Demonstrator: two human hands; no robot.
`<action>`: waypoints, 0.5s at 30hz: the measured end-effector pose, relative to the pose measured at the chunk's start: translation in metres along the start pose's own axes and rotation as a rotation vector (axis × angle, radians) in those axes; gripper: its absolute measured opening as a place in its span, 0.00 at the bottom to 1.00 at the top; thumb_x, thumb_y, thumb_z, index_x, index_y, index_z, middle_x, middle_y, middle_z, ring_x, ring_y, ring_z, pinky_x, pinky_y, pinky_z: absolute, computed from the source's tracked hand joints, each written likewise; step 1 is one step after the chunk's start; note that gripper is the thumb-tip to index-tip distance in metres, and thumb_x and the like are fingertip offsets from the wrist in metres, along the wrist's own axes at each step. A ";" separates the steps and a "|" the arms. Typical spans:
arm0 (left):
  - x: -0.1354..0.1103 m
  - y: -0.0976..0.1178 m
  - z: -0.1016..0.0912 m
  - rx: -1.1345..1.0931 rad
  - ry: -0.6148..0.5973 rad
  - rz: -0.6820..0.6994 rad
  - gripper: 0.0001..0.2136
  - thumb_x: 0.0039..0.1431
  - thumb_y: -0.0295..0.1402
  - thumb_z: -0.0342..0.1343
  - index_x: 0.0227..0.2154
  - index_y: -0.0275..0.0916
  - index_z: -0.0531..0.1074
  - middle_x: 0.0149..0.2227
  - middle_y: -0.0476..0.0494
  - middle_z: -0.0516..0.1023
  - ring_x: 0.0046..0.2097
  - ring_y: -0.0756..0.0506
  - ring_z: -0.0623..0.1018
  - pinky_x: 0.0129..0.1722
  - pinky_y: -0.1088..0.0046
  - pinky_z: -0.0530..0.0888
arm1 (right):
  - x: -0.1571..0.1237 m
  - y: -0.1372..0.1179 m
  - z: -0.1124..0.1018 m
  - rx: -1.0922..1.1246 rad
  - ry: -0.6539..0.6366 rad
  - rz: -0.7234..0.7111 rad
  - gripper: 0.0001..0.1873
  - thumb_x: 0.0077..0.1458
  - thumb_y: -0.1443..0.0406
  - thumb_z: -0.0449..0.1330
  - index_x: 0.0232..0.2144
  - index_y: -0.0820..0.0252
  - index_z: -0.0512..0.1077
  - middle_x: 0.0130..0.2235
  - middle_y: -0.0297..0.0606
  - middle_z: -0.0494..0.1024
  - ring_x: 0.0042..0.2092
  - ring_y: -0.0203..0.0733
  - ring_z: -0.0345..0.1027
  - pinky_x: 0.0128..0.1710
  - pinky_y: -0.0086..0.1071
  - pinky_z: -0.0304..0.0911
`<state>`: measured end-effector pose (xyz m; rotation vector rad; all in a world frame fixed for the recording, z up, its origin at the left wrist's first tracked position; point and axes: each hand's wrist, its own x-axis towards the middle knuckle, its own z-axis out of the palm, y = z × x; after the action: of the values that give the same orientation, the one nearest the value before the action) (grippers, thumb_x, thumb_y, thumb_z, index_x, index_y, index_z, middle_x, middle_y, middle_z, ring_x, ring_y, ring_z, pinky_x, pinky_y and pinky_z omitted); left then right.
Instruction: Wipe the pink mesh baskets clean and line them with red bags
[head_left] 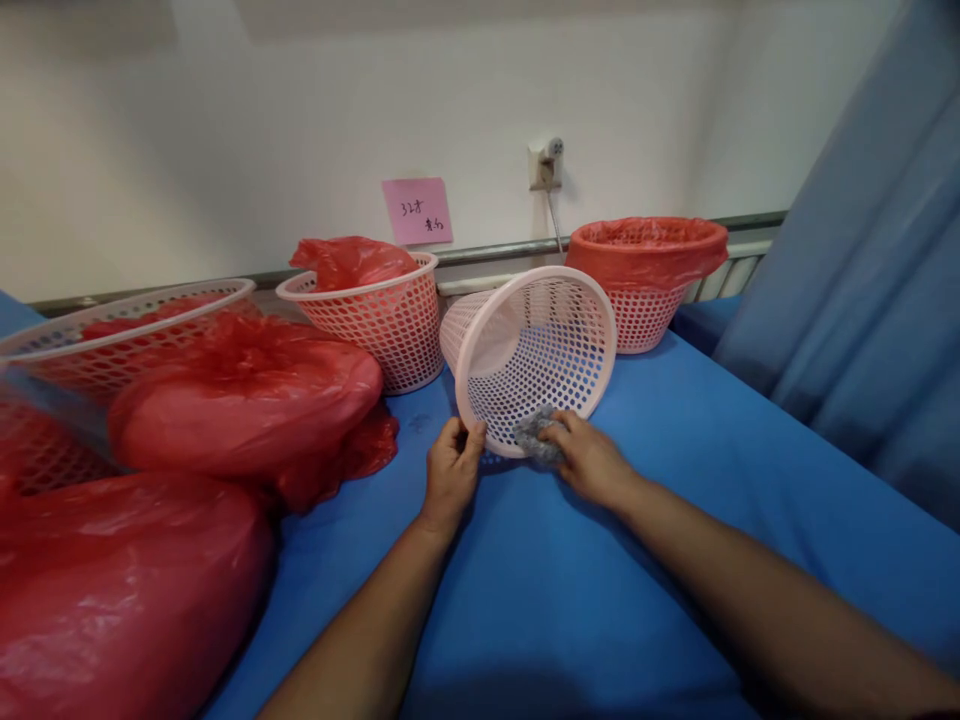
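Observation:
A pale pink plastic basket (491, 310) with a perforated wall lies tilted on its side on the blue sheet, its mouth facing me. My left hand (452, 470) grips its rim at the lower left, thumb on the rim. In my right hand (589, 455) is a crumpled grey cloth (536, 435), pressed against the lower inside of the rim. The fingers are closed round the cloth, which hides part of the rim there.
Red plastic bags (247, 405), full and bulging, lie at the left beside a wide basket (142, 315). Behind stand a pink basket (390, 340) with a red bag in it and a red-lined basket (637, 320). A wall socket (545, 168) holds a plug; a blue curtain (862, 300) hangs right.

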<state>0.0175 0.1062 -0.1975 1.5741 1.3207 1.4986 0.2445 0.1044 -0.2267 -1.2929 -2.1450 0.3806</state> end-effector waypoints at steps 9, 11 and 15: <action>0.000 -0.009 0.005 -0.010 -0.074 -0.075 0.17 0.58 0.50 0.61 0.33 0.38 0.74 0.31 0.48 0.79 0.32 0.46 0.77 0.34 0.71 0.75 | 0.004 0.002 -0.001 -0.009 -0.025 0.044 0.29 0.53 0.77 0.59 0.56 0.52 0.70 0.58 0.43 0.67 0.55 0.48 0.70 0.57 0.45 0.68; 0.004 -0.004 0.000 0.001 -0.020 -0.058 0.18 0.59 0.50 0.60 0.28 0.39 0.70 0.26 0.51 0.74 0.29 0.49 0.73 0.30 0.75 0.71 | 0.007 0.012 -0.010 -0.111 0.018 0.145 0.28 0.53 0.78 0.56 0.54 0.55 0.72 0.55 0.46 0.69 0.53 0.51 0.70 0.56 0.48 0.68; 0.001 0.004 0.000 0.019 0.007 -0.032 0.19 0.60 0.51 0.59 0.27 0.39 0.70 0.25 0.52 0.71 0.28 0.50 0.70 0.29 0.76 0.68 | 0.004 0.003 -0.007 -0.033 0.030 0.029 0.28 0.51 0.78 0.58 0.54 0.54 0.71 0.56 0.45 0.69 0.57 0.50 0.68 0.58 0.46 0.67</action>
<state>0.0186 0.1056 -0.1939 1.5533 1.3621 1.4775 0.2497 0.1087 -0.2222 -1.3413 -2.1173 0.3368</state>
